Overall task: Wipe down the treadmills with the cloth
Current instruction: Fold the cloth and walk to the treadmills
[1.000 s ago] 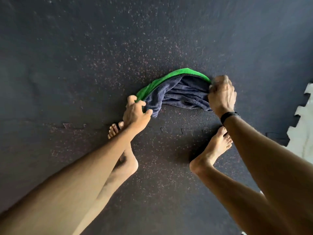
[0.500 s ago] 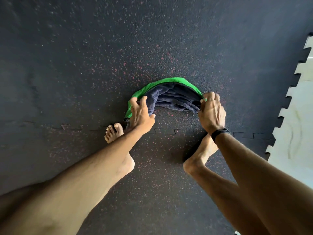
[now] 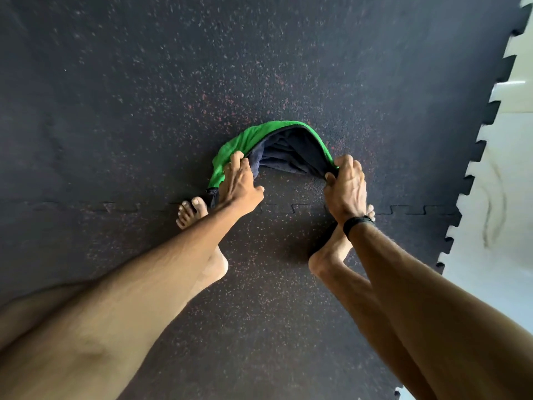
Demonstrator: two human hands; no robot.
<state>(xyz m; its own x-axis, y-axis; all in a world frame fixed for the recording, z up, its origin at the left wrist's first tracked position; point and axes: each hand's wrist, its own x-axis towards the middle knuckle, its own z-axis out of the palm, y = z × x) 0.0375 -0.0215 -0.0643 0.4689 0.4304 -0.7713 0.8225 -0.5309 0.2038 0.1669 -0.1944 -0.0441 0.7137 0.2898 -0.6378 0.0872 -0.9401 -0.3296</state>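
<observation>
Reaching down from the near left, the left forearm crosses over the left bare foot, whose toes show just left of the wrist on the dark speckled rubber floor mat. The left hand grasps the left end of the cloth, its fingers curled over the bunched fabric where the green side meets the dark blue side, thumb stretched out to the right. A dark corner of the cloth hangs below this hand, close beside the big toe.

Between the two hands the cloth arches upward and away in a hump, green on its outer, far face and dark blue in folds on the inner, near face. Whether its far edge touches the mat cannot be told.

At the right end, the right hand clenches the cloth, fingers wrapped tight round the gathered fabric. A black wristband circles that wrist. Beneath the wrist lies the right bare foot, heel near, toes mostly hidden behind the hand.

A jigsaw seam runs across the mat under both hands. At far right, the mat's toothed edge meets a pale floor.
</observation>
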